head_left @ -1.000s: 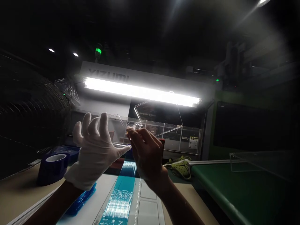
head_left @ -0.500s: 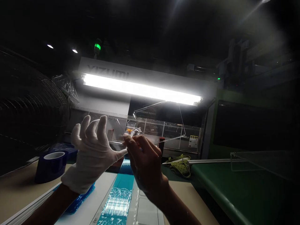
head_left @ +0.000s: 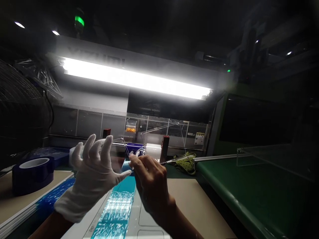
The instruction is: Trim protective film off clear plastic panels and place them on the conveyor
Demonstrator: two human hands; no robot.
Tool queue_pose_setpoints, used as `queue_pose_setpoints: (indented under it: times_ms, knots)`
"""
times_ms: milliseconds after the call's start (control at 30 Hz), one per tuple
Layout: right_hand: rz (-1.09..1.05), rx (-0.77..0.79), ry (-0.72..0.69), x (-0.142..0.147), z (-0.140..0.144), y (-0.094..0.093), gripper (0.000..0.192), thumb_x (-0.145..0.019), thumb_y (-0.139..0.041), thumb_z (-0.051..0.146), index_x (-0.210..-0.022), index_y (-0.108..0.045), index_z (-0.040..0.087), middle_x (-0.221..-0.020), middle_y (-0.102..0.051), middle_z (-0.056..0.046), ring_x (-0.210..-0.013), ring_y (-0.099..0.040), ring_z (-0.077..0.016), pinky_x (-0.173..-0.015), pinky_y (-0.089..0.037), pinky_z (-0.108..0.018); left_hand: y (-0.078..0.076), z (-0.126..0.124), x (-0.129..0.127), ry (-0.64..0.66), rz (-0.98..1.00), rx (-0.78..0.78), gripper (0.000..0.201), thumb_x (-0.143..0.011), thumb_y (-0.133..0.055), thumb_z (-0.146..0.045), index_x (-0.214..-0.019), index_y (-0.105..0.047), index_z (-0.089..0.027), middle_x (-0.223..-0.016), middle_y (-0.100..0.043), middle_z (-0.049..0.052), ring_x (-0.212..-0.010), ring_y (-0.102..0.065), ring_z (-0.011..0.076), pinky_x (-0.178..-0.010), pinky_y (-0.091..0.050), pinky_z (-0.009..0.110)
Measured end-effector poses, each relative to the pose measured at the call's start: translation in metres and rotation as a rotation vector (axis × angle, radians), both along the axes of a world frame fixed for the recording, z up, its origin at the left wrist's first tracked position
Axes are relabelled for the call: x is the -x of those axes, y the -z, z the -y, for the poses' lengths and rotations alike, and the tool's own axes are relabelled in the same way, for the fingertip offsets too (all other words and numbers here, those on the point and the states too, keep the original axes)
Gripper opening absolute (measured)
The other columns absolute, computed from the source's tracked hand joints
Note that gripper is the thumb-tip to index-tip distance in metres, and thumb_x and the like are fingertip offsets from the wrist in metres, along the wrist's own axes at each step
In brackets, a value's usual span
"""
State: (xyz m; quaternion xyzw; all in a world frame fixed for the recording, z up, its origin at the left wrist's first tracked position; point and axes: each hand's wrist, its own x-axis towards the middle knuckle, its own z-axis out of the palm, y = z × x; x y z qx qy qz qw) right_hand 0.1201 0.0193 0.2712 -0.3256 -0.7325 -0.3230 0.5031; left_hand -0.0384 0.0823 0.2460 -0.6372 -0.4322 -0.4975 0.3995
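Two hands raised, gloved left hand [head_left: 93, 169] fingers spread, bare right hand [head_left: 149, 184] pinching clear plastic part [head_left: 159, 142]

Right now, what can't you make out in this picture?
Head view:
- Clear plastic part: see-through, so its outline is lost against the lit machine.
- Right hand: fingertips hidden behind its own knuckles.
- Left hand: the glove hides its grip.
- Tape roll: too dark for detail.

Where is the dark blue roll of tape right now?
The dark blue roll of tape sits at the far left of the head view on the beige tabletop, left of the white-gloved left hand.
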Motion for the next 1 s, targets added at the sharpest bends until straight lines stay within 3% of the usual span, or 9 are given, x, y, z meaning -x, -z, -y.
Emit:
queue_pose_setpoints:
  times_ms: [100,200,333,400,500,600,767,867,1000]
  knots:
    - [-0.028,0.23,-0.002,-0.018,-0.005,0.023,0.02,-0.094,-0.051,0.014,-0.101,-0.069,0.016,-0.073,-0.068,-0.003,-0.061,-0.06,-0.0141,-0.053,-0.043,-0.025,0.028,-0.004,-0.003,0.025,-0.118,0.074,0.131,-0.051,-0.057,-0.082,-0.15,-0.011,-0.009,-0.135,-0.038,0.025,-0.131,-0.035,0.045,-0.112,-0.019,0.06]
    - [-0.029,0.548,0.022,-0.047,0.004,0.047,0.019,-0.088,-0.064,0.022,-0.106,-0.068,0.02,-0.076,-0.07,-0.001,-0.064,-0.064,-0.0151,-0.058,-0.047,-0.027,0.065,0.003,0.001,0.054,-0.264,0.252,0.124,-0.052,-0.062,-0.069,-0.149,-0.011,-0.01,-0.124,-0.043,0.023,-0.117,-0.045,0.045,-0.102,-0.033,0.06]
    - [0.103,0.806,0.186,-0.087,0.022,0.068,0.073,-0.066,-0.084,0.037,-0.131,-0.055,0.02,-0.114,-0.069,-0.01,-0.101,-0.065,-0.0283,-0.083,-0.054,-0.043,0.106,0.021,0.015,0.049,-0.393,0.47,0.124,-0.046,-0.065,-0.058,-0.149,-0.01,-0.014,-0.121,-0.048,0.023,-0.108,-0.05,0.0459,-0.089,-0.041,0.059]
    - [0.231,0.912,0.209,-0.1,0.026,0.076,0.104,-0.054,-0.089,0.041,-0.143,-0.042,0.015,-0.14,-0.052,-0.019,-0.127,-0.049,-0.0359,-0.104,-0.041,-0.054,0.118,0.028,0.02,0.082,-0.432,0.53,0.123,-0.047,-0.064,-0.059,-0.149,-0.011,-0.017,-0.122,-0.051,0.022,-0.11,-0.05,0.0459,-0.09,-0.04,0.059]
    - [0.385,1.109,0.175,-0.108,0.024,0.087,0.134,-0.045,-0.091,0.048,-0.152,-0.019,0.009,-0.154,-0.025,-0.023,-0.144,-0.02,-0.039,-0.116,-0.012,-0.063,0.126,0.031,0.027,0.146,-0.425,0.638,0.121,-0.047,-0.066,-0.059,-0.15,-0.013,-0.021,-0.129,-0.05,0.02,-0.115,-0.048,0.0456,-0.094,-0.039,0.06]
    - [0.415,1.206,0.121,-0.11,0.023,0.096,0.138,-0.05,-0.087,0.052,-0.153,-0.006,0.011,-0.156,-0.017,-0.021,-0.145,-0.014,-0.0367,-0.115,-0.001,-0.064,0.13,0.033,0.035,0.218,-0.363,0.686,0.12,-0.046,-0.068,-0.056,-0.149,-0.016,-0.023,-0.134,-0.046,0.022,-0.119,-0.045,0.0472,-0.094,-0.039,0.064]
    - [0.262,1.325,-0.038,-0.11,0.03,0.108,0.13,-0.057,-0.082,0.056,-0.154,-0.006,0.016,-0.156,-0.02,-0.02,-0.145,-0.013,-0.0376,-0.115,-0.005,-0.063,0.131,0.047,0.039,0.574,-0.181,0.929,0.113,-0.058,-0.068,-0.057,-0.149,-0.008,-0.028,-0.149,-0.033,0.016,-0.132,-0.038,0.0403,-0.103,-0.038,0.062]
    - [0.091,1.436,-0.18,-0.107,0.032,0.121,0.13,-0.056,-0.081,0.058,-0.154,-0.006,0.017,-0.156,-0.022,-0.019,-0.144,-0.012,-0.0387,-0.114,-0.01,-0.063,0.135,0.06,0.023,0.818,0.114,1.122,0.111,-0.063,-0.061,-0.073,-0.149,-0.006,-0.028,-0.152,-0.028,0.015,-0.136,-0.036,0.0362,-0.108,-0.038,0.058]
    - [-0.05,1.445,-0.285,-0.105,0.03,0.137,0.135,-0.053,-0.083,0.059,-0.154,-0.003,0.022,-0.156,-0.028,-0.017,-0.145,-0.014,-0.0362,-0.114,-0.007,-0.062,0.148,0.071,-0.004,0.999,0.418,1.228,0.123,-0.054,-0.059,-0.085,-0.148,-0.007,-0.024,-0.153,-0.024,0.016,-0.141,-0.024,0.0386,-0.115,-0.024,0.06]
